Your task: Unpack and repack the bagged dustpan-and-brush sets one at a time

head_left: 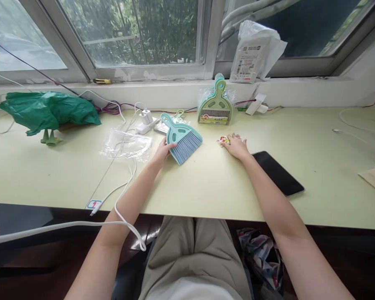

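My left hand (163, 151) is closed on the lower left edge of a light teal mini dustpan (174, 132). A small brush with grey-blue bristles (187, 146) is nested in that dustpan, and its handle points away from me. On the table, my right hand (237, 146) lies palm down with fingers apart. Under its fingertips is a small colourful printed card (224, 141), partly covered by the hand. A black tablet (278, 173) rests beside my right forearm. Further back, a stack of green and teal dustpan sets (216, 104) leans against the wall.
Crumpled clear plastic (128, 143) and white cables (125, 183) lie left of my left hand. Behind it stand a white charger (146, 117) and a power strip. A green plastic bag (50, 110) sits at far left. A white parcel bag (253, 54) stands on the sill.
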Tool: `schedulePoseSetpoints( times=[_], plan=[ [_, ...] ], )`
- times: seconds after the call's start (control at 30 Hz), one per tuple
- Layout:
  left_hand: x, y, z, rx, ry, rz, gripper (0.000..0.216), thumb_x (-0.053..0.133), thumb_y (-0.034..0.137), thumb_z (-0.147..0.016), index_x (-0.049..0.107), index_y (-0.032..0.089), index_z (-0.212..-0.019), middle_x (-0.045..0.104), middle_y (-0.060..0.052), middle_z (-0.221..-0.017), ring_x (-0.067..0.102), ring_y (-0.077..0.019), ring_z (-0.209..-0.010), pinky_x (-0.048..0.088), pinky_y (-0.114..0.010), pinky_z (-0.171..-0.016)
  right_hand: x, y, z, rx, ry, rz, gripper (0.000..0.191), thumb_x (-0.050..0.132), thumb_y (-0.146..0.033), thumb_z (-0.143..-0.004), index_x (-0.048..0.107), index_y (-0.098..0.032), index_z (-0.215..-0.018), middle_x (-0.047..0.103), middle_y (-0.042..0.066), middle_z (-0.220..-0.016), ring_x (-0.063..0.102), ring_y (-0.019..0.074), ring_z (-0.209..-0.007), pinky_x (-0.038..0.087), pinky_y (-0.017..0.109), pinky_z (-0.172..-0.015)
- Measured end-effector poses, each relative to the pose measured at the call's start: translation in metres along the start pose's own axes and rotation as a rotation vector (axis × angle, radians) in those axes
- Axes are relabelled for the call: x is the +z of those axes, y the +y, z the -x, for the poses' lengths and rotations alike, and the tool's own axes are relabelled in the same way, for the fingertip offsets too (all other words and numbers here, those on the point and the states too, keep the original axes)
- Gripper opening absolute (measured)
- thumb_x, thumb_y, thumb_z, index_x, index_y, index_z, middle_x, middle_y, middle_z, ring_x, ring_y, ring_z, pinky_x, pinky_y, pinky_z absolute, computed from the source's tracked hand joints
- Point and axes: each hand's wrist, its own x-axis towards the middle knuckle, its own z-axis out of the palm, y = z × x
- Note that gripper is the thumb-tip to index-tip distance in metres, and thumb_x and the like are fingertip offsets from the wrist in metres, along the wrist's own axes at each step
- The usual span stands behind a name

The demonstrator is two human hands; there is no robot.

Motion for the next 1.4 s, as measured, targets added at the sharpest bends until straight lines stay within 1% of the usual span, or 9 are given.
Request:
schedulePoseSetpoints(
  times=[0.17,0.3,0.47,0.57,0.63,0.8,1.07,1.27,1.4],
  plan=[
    [0.002,0.003,0.003,-0.055,-0.007,0.039,0.056,0.071,0.025,-0.065,0.055,0.025,-0.118,0.064,-0.004,-0.112,0.062,-0.0228,-0.104,0.053,-0.037,-0.089,-0.003,-0.01,0.0,-0.074,0.032,-0.237,0.04,0.049,-0.044,-0.09,0.066,-0.019,-0.117,0.067,0.013,-0.123,0.06,0.0281,-0.114,0.038,0.047,-0.103],
    [0.003,-0.001,0.001,-0.107,-0.019,0.109,0.064,0.072,0.024,-0.066,0.049,0.03,-0.126,0.061,-0.003,-0.121,0.061,-0.0227,-0.109,0.054,-0.038,-0.09,-0.01,-0.035,0.002,-0.095,0.14,-0.689,0.05,0.043,-0.05,-0.092,0.064,-0.013,-0.117,0.071,0.012,-0.112,0.065,0.0234,-0.101,0.048,0.034,-0.091],
    [0.009,-0.009,0.003,-0.052,-0.169,0.204,0.066,0.073,0.028,-0.072,0.046,0.035,-0.131,0.057,-0.001,-0.132,0.059,-0.0216,-0.115,0.052,-0.042,-0.097,-0.016,-0.091,0.034,-0.235,0.393,-0.694,0.058,0.023,-0.052,-0.098,0.032,-0.027,-0.149,0.048,0.009,-0.146,0.044,0.0217,-0.135,0.031,0.046,-0.113],
    [0.014,-0.008,0.009,-0.017,-0.272,0.25,0.062,0.073,0.031,-0.075,0.047,0.032,-0.132,0.056,-0.002,-0.135,0.058,-0.0217,-0.118,0.049,-0.043,-0.102,-0.009,-0.122,0.061,-0.366,0.298,-0.438,0.061,0.026,-0.054,-0.097,0.017,-0.034,-0.153,0.026,0.003,-0.16,0.016,0.0256,-0.149,0.0,0.064,-0.115],
    [0.016,-0.006,0.013,0.008,-0.323,0.262,0.063,0.072,0.032,-0.076,0.046,0.03,-0.133,0.056,-0.003,-0.136,0.057,-0.022,-0.12,0.048,-0.042,-0.103,-0.001,-0.134,0.074,-0.419,0.19,-0.335,0.065,0.029,-0.055,-0.096,0.012,-0.033,-0.155,0.013,0.003,-0.163,0.008,0.0268,-0.151,-0.009,0.067,-0.112],
    [0.017,-0.005,0.015,0.04,-0.356,0.23,0.075,0.076,0.024,-0.071,0.041,0.031,-0.138,0.057,-0.004,-0.135,0.059,-0.0222,-0.118,0.048,-0.041,-0.102,0.011,-0.137,0.079,-0.429,0.084,-0.256,0.067,0.028,-0.054,-0.097,0.004,-0.031,-0.155,-0.002,0.004,-0.163,-0.002,0.0268,-0.151,-0.008,0.07,-0.11],
    [0.017,-0.003,0.015,0.056,-0.319,0.212,0.08,0.072,0.012,-0.064,0.043,0.027,-0.136,0.06,-0.005,-0.132,0.057,-0.0243,-0.121,0.045,-0.044,-0.106,0.008,-0.126,0.072,-0.542,0.073,-0.257,0.064,0.029,-0.053,-0.097,0.007,-0.035,-0.154,0.002,0.002,-0.164,-0.002,0.0265,-0.151,-0.011,0.069,-0.11],
    [0.019,-0.001,0.014,0.077,-0.246,0.226,0.075,0.074,0.017,-0.061,0.046,0.024,-0.13,0.064,-0.006,-0.123,0.058,-0.0273,-0.119,0.045,-0.048,-0.105,0.002,-0.129,0.074,-0.126,0.319,-0.746,0.078,0.037,-0.053,-0.093,-0.006,-0.03,-0.154,0.002,0.006,-0.164,-0.003,0.0244,-0.151,0.009,0.061,-0.117],
    [0.019,-0.002,0.013,0.099,-0.239,0.237,0.074,0.075,0.018,-0.06,0.046,0.023,-0.128,0.064,-0.007,-0.122,0.058,-0.0272,-0.119,0.044,-0.047,-0.104,0.01,-0.13,0.067,-0.052,-0.056,-1.321,0.066,0.05,-0.052,-0.087,0.03,-0.025,-0.144,0.043,0.01,-0.149,0.043,0.0242,-0.137,0.039,0.048,-0.111]
  ],
)
